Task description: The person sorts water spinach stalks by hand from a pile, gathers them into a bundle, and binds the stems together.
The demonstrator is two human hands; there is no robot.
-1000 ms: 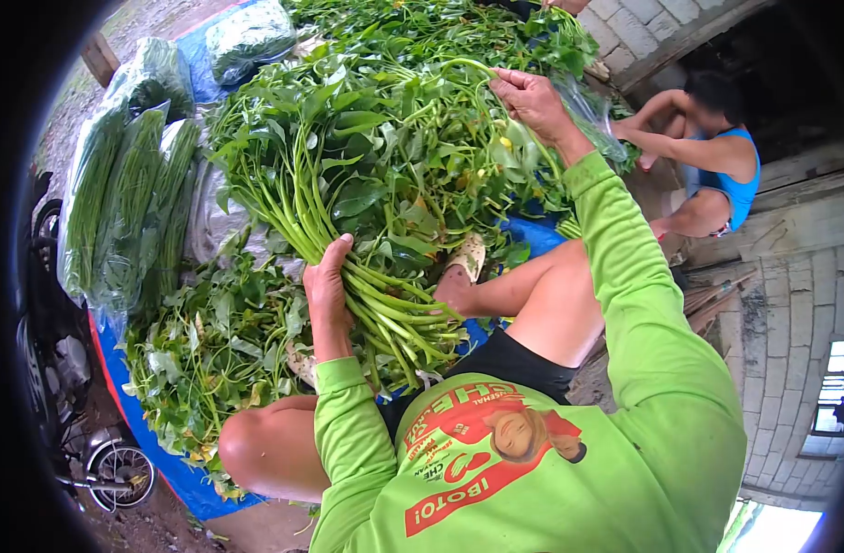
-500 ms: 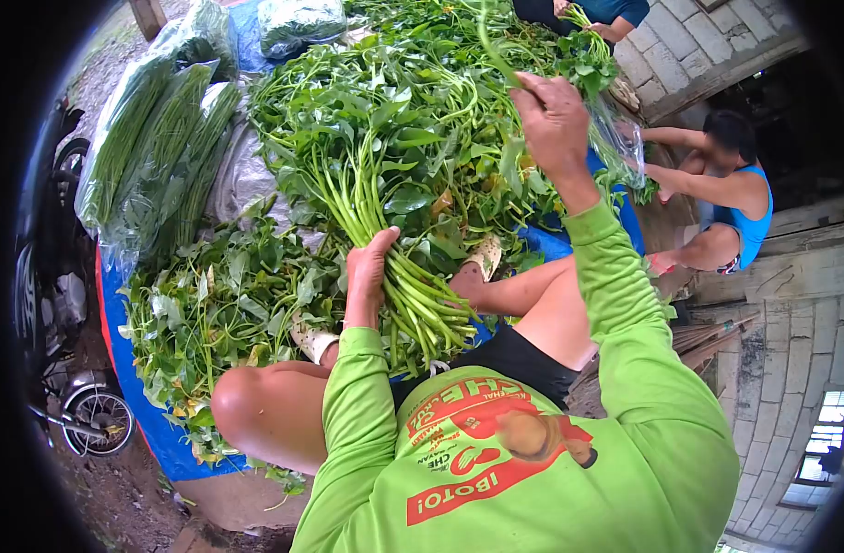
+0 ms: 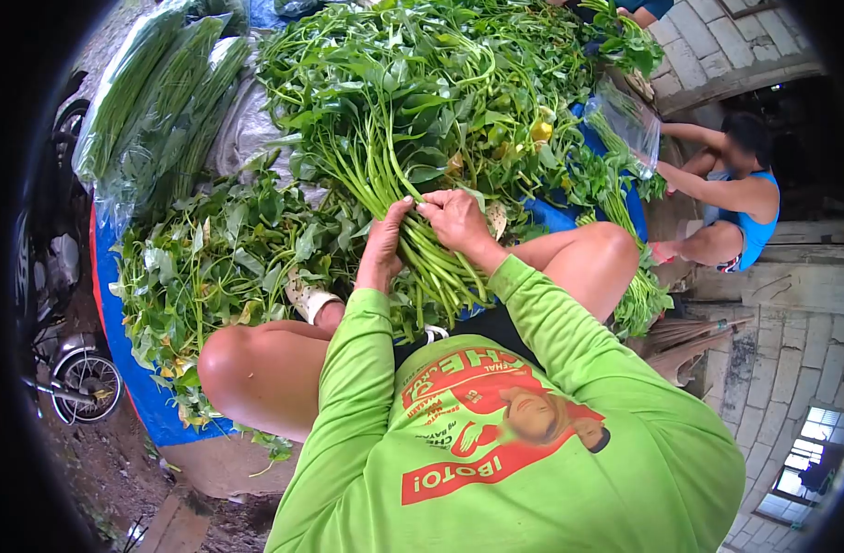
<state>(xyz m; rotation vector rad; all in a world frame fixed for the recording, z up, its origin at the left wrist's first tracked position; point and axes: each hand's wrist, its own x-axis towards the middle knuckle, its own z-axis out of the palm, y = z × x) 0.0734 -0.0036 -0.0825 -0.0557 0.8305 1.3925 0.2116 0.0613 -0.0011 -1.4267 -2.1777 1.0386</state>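
My left hand (image 3: 382,241) is wrapped round a thick bundle of green leafy stems (image 3: 436,263) above my lap. The leafy ends point up and away, and the cut ends hang toward my waist. Right beside it, my right hand (image 3: 461,221) is closed at the bundle, fingertips pinched on a stem at its upper side. Both hands nearly touch. Beyond them spreads a large heap of loose leafy greens (image 3: 376,60), with more loose greens (image 3: 228,240) at the left by my foot.
Plastic-bagged stems (image 3: 155,111) lie at the upper left on a blue tarp (image 3: 132,369). A motorcycle wheel (image 3: 88,385) stands at far left. At right a person in blue (image 3: 758,217) holds a clear bag (image 3: 625,124) of stems. Another person's arm shows at the top.
My right hand has come down from the upper right, with a stem, to the bundle in my left hand. The view has shifted, and the clear bag at right now shows more fully.
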